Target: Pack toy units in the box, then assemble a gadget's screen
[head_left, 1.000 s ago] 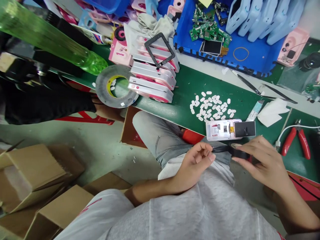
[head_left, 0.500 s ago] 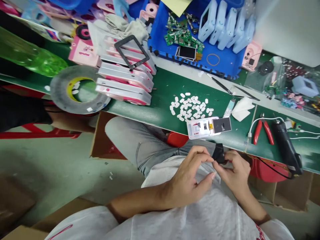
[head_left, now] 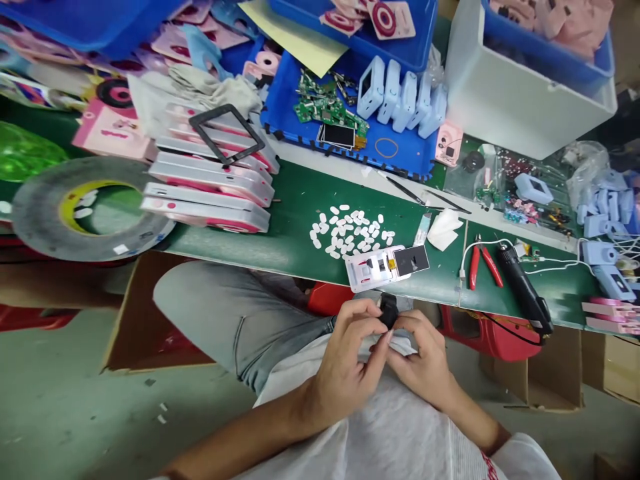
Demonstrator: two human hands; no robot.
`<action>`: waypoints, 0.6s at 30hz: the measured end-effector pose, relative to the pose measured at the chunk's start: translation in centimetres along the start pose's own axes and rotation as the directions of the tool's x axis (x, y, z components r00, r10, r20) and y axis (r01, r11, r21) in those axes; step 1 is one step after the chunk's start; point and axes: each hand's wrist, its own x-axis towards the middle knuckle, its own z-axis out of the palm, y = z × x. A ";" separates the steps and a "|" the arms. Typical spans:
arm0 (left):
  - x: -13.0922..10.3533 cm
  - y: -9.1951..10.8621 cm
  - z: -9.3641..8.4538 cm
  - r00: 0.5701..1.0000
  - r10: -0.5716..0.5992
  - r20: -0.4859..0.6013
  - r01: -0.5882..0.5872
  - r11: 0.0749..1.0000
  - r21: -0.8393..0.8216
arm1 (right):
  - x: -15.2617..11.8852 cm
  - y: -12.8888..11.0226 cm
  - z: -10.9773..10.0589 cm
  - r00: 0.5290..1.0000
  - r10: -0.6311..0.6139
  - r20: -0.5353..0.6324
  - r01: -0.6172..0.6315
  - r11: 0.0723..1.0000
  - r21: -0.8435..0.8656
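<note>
- Black tape [head_left: 389,311], held up between both hands over the lap, just off the near edge of the green bench [head_left: 295,250].
- Left hand [head_left: 345,353]: curled nearly closed, with thumb and fingertips pinched on the lower edge of the tape.
- Right hand [head_left: 423,350]: fingers bent inward, tips nearly together, gripping the tape from the other side, close to the left fingertips.
- Near the bench edge, just beyond the hands: open white case [head_left: 360,271], with dark screen [head_left: 414,261] extending from its right end.
- Behind the case, loosely scattered: white bits [head_left: 350,230].
- Farther right: red pliers [head_left: 485,263], then black screwdriver [head_left: 523,287].
- At left: grey roll [head_left: 35,213] beside stacked cameras [head_left: 210,200], with black frame [head_left: 227,160] lying on top.
- Toward the back: blue tray [head_left: 325,148] holding green boards [head_left: 323,107] and upright light-blue cases [head_left: 395,100].
</note>
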 end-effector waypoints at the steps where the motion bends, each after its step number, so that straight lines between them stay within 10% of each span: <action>1: -0.1 -0.2 -0.2 1.000 -0.012 -0.007 0.012 1.000 -0.025 | 0.1 0.0 -0.3 0.999 -0.023 0.038 0.023 1.000 0.020; 4: -0.5 -0.6 -0.9 0.997 -0.074 -0.013 0.072 0.986 -0.149 | 1.2 0.5 -2.1 0.990 -0.104 0.097 0.104 0.995 0.000; 8: 0.0 -1.5 -2.6 0.996 -0.079 -0.039 0.064 0.954 -0.293 | 5.6 3.2 -5.1 0.993 -0.049 -0.110 0.007 0.936 -0.352; 14: 1.7 -3.7 -5.1 0.989 0.033 -0.143 -0.049 0.993 -0.110 | 14.3 6.8 -5.5 0.891 0.448 0.078 -0.195 0.531 -0.825; 18: 1.8 -5.1 -5.9 0.980 0.109 -0.169 -0.105 0.994 0.033 | 16.5 6.7 -4.7 0.833 0.538 0.129 -0.161 0.459 -0.874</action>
